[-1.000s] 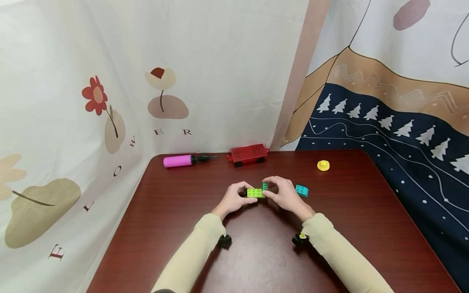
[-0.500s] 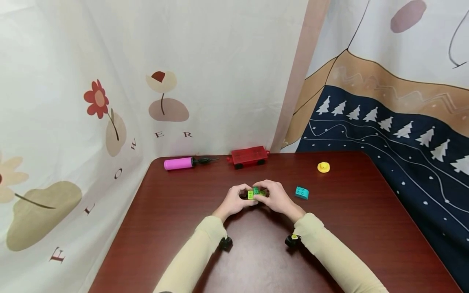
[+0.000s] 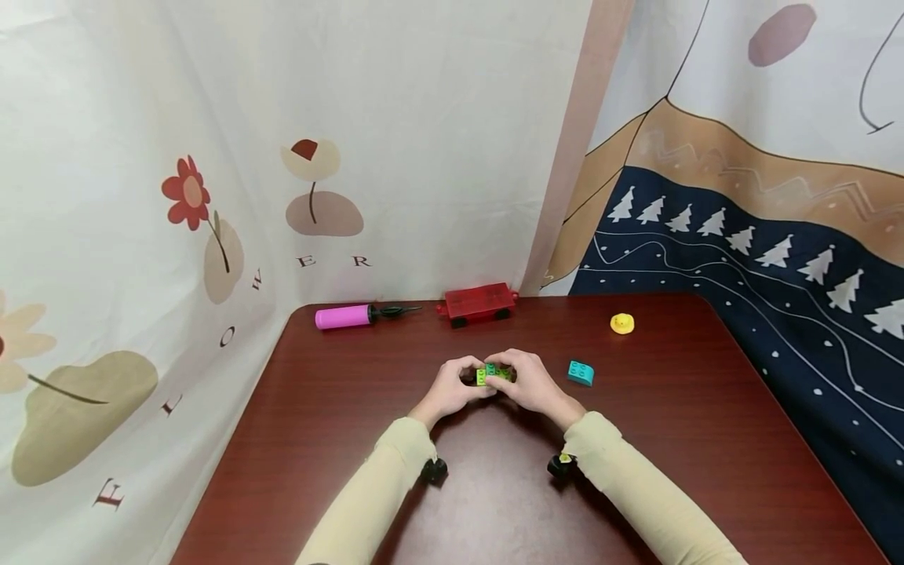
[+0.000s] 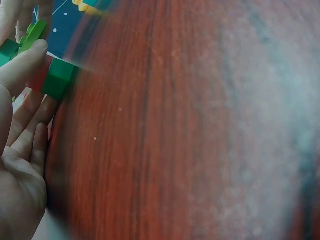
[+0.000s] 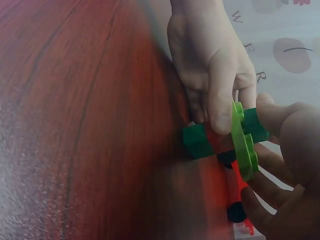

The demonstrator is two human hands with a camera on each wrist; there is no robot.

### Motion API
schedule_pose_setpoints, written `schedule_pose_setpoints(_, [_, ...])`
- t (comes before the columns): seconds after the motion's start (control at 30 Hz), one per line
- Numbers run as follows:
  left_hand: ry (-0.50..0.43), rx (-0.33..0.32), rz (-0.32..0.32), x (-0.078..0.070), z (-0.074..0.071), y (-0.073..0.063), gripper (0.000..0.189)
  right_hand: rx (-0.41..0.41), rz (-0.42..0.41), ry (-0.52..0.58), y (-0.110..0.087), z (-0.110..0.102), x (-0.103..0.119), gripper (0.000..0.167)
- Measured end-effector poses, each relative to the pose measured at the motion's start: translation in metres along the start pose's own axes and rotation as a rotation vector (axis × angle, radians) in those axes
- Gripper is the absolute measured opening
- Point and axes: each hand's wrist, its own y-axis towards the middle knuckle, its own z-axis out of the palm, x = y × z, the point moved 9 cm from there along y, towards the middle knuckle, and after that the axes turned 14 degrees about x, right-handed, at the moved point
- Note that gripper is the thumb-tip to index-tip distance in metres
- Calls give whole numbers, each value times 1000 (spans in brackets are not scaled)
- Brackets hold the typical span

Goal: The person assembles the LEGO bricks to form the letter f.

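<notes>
Just above the table, my left hand (image 3: pixel 453 386) grips a small stack of toy building bricks, its thumb along the near side. The stack has a dark green brick (image 5: pixel 197 141) at the bottom, a red brick (image 4: pixel 39 78) above it and a thin lime plate (image 5: pixel 243 145) over that. My right hand (image 3: pixel 528 381) pinches a green brick (image 3: pixel 490 369) between thumb and fingers, on the studded face of the lime plate. Whether the studs are fully pressed together cannot be told. Right of my right hand lies a teal brick (image 3: pixel 581 373).
On the dark red wooden table (image 3: pixel 339 439), a pink hand pump (image 3: pixel 344 316) with a black nozzle lies at the back left. A red toy wagon (image 3: pixel 480 302) stands at the back middle. A yellow toy piece (image 3: pixel 622 323) sits farther right. Printed curtains (image 3: pixel 424 141) hang behind.
My right hand has moved left, bringing the green brick from the lime plate's right end toward its left part. The left hand keeps its hold on the stack. The teal brick stays put.
</notes>
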Motion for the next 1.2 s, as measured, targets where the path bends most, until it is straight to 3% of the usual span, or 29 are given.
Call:
schedule_pose_setpoints(0.4, [6, -8, 4, 1, -1, 4, 28, -41, 1, 10, 1, 1, 3, 28])
schedule_pose_setpoints(0.73, [20, 8, -10, 2, -1, 3, 27, -63, -67, 55, 1, 4, 0, 26])
schedule_pose_setpoints(0.97, [10, -1, -9, 0, -2, 3, 30, -76, -106, 19, 1, 3, 6, 26])
schedule_pose_setpoints(1.2, [15, 2, -23, 3, 0, 1, 29, -85, -94, 8, -2, 7, 5, 27])
